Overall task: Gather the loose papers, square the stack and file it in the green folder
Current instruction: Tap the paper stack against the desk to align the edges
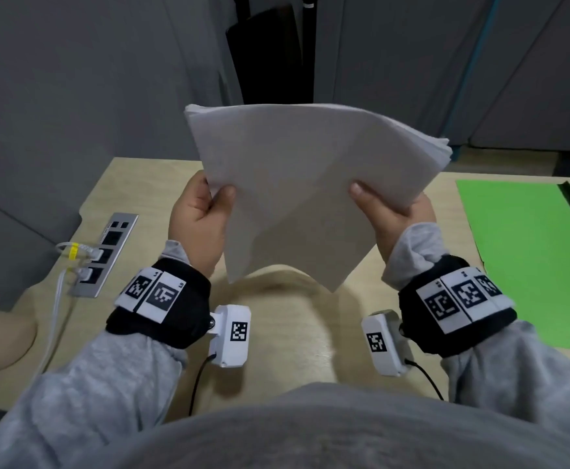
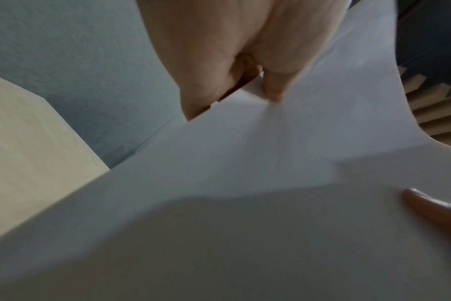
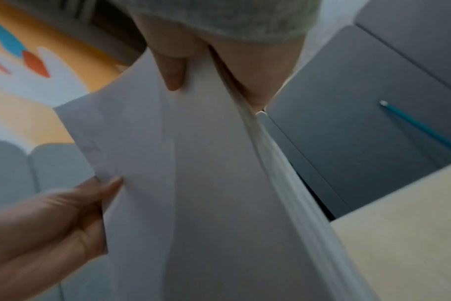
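Observation:
A stack of white papers (image 1: pixel 297 191) is held upright above the wooden desk (image 1: pixel 283 326), its lower edge lifted off the surface and its sheets bowed. My left hand (image 1: pixel 202 218) grips the stack's left edge, thumb on the front. My right hand (image 1: pixel 391 211) grips the right edge the same way. The left wrist view shows my left hand (image 2: pixel 245 61) pinching the papers (image 2: pixel 245 203). In the right wrist view my right hand (image 3: pixel 206 61) pinches the papers (image 3: pixel 193 183), whose layered edge shows. The green folder (image 1: pixel 520 252) lies open on the desk at the right.
A socket panel (image 1: pixel 106 253) with white cables plugged in is set into the desk at the left. Grey partition walls (image 1: pixel 73 96) stand behind the desk. A dark gap between cabinets (image 1: pixel 270 52) lies straight ahead.

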Motion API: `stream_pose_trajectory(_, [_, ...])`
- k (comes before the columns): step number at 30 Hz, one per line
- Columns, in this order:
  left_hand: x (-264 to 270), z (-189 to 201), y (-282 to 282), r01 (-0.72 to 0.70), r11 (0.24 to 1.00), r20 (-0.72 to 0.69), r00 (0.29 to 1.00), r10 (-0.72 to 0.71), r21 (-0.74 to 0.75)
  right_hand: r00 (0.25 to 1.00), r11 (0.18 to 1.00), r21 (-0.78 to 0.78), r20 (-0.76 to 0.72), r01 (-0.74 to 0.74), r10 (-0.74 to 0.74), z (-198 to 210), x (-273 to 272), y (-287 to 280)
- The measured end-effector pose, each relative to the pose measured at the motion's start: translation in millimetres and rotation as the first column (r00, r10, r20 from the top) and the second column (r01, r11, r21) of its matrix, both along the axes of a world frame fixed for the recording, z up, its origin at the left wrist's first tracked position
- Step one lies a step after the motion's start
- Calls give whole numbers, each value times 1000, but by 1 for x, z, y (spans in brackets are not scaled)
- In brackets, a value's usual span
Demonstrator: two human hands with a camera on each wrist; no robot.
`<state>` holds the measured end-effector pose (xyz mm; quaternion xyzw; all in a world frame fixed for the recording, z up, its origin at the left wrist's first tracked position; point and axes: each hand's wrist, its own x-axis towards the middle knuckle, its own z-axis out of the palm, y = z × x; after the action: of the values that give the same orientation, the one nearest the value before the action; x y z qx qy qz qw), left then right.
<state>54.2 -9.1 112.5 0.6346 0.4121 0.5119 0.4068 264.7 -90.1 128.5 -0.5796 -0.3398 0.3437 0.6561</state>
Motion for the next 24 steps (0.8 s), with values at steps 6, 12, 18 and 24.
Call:
stream_pose_trajectory(6, [-11, -11, -5, 22, 1000, 65, 998, -22, 12, 999, 999, 11, 41, 30, -31, -2, -9, -3])
stream_pose_trajectory(12, [-16, -16, -3, 98, 973, -2, 995, -101, -208, 993, 986, -123, 41, -108, 114, -16, -6, 5])
stream_pose_trajectory(18, [0, 6, 2, 56, 982, -257, 961, -101, -178, 986, 984, -137, 105, -111, 126, -1, -10, 7])
stream_pose_trajectory(24, [5, 24, -10, 137, 991, -172, 976, -136, -6, 979, 979, 169, 187, -111, 79, 24, -18, 6])
